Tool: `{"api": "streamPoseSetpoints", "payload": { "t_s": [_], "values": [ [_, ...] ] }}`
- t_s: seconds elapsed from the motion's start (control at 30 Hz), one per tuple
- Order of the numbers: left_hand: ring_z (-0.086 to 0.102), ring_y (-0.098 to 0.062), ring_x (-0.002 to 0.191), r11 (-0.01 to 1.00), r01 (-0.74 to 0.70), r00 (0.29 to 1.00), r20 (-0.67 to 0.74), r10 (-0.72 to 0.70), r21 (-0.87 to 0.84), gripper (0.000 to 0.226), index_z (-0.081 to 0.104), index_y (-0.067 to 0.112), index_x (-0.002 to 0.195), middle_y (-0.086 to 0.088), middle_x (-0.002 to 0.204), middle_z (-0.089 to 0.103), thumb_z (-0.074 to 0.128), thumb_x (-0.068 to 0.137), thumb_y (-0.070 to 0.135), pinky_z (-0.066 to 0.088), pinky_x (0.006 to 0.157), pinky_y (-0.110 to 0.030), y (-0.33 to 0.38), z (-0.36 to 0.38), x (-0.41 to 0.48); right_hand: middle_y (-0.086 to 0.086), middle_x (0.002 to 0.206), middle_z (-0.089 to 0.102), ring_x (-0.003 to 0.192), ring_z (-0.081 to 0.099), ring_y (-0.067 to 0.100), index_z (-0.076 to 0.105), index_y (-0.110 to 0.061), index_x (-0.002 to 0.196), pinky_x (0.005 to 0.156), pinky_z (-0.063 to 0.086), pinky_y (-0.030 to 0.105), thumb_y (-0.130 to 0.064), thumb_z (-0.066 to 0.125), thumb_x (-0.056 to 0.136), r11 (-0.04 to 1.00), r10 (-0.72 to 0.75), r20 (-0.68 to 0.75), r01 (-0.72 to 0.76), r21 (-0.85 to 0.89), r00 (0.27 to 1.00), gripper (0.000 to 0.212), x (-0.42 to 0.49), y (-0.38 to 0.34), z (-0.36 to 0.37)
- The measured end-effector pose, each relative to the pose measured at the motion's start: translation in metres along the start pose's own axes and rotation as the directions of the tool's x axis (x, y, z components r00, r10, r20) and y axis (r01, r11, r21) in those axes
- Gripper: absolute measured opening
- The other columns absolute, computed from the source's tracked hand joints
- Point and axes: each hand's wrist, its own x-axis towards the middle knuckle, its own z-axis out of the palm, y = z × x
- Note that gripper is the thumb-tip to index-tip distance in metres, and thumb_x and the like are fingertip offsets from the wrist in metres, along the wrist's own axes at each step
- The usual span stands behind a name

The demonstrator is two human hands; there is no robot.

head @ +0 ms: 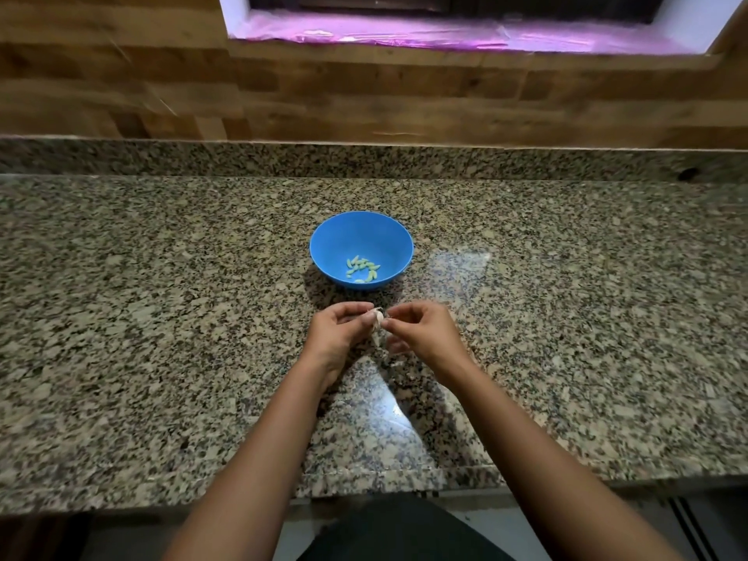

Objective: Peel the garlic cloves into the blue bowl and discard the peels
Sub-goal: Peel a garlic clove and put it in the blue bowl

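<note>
**Peeling a clove just in front of the blue bowl**

Head view: the blue bowl (361,249) stands on the granite bench (162,317), and every place here is told from it; a small heap of peeled cloves (363,270) lies in its bottom, toward the near side. Just in front of the bowl, on the person's side, both hands meet over the bench; the left hand (338,334) has its fingers curled round a garlic clove (377,319), so its grip is closed on the clove; the right hand (421,332) pinches at the clove's right edge with fingertips, most likely on a flap of skin, though the skin itself is too small to make out; what looks like pale loose peel (378,338) hangs below the clove, nearer the person than the bowl.

To do this step well, I judge the left hand should hold the clove firmly but not crush it; the right should pull the skin away along the clove's length, not across; keeping the work this close to the bowl means a short drop once the clove is bare; peel should fall on the near side of the bowl, not into it, so it can be gathered and thrown out later.
</note>
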Motion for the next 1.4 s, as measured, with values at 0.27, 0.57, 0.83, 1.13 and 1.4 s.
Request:
{"api": "streamPoseSetpoints", "payload": {
  "t_s": [0.27,0.57,0.83,1.13,1.4],
  "values": [
    [0.068,-0.013,0.066,0.996,-0.048,0.999,-0.004,0.048,-0.078,0.013,0.062,0.002,0.083,-0.004,0.069,0.071,0.068,0.076,-0.007,0.057,0.067,-0.021,0.004,0.008,-0.006,0.006,0.074,0.07,0.066,0.067,0.019,0.07,-0.007,0.089,0.064,0.058,0.03,-0.02,0.069,0.084,0.952,-0.197,-0.066,0.175,-0.25,0.978,0.014,-0.002,-0.003,0.007],
    [0.067,-0.009,0.061,0.985,-0.166,0.986,-0.004,0.167,0.041,0.014,0.059,0.002,0.075,0.0,0.062,0.069,0.065,0.078,-0.011,0.056,0.064,-0.021,0.004,0.01,-0.007,0.008,0.072,0.065,0.064,0.058,0.018,0.067,-0.001,0.084,0.062,0.05,0.036,-0.016,0.061,0.087,0.774,-0.403,-0.021,0.328,-0.542,0.915,0.016,-0.002,-0.004,0.01],
    [0.065,-0.011,0.061,0.978,-0.15,0.989,0.007,0.15,0.143,0.013,0.061,0.002,0.075,-0.006,0.066,0.066,0.069,0.076,-0.008,0.055,0.063,-0.022,-0.001,0.002,-0.006,0.014,0.074,0.07,0.067,0.068,0.023,0.065,-0.005,0.084,0.061,0.053,0.031,-0.015,0.062,0.089,0.849,-0.231,0.074,0.239,-0.471,0.97,0.012,-0.002,-0.002,0.005],
    [0.067,-0.01,0.059,0.986,-0.119,0.992,0.045,0.114,0.119,0.014,0.057,0.001,0.077,-0.003,0.063,0.067,0.063,0.08,-0.01,0.054,0.058,-0.02,-0.003,0.006,-0.008,0.008,0.079,0.069,0.074,0.067,0.021,0.064,-0.008,0.088,0.068,0.056,0.038,-0.022,0.065,0.087,0.805,-0.231,0.07,0.232,-0.546,0.97,0.014,0.001,0.004,0.002],
    [0.066,-0.009,0.058,0.994,-0.085,0.996,0.0,0.085,0.064,0.015,0.056,0.003,0.075,-0.003,0.063,0.068,0.064,0.08,-0.01,0.053,0.056,-0.019,-0.001,0.003,-0.005,0.011,0.083,0.068,0.07,0.067,0.021,0.065,-0.007,0.089,0.07,0.058,0.033,-0.009,0.06,0.09,0.953,-0.077,0.128,0.111,-0.282,0.989,0.006,0.002,-0.006,-0.001]
  ]
}}
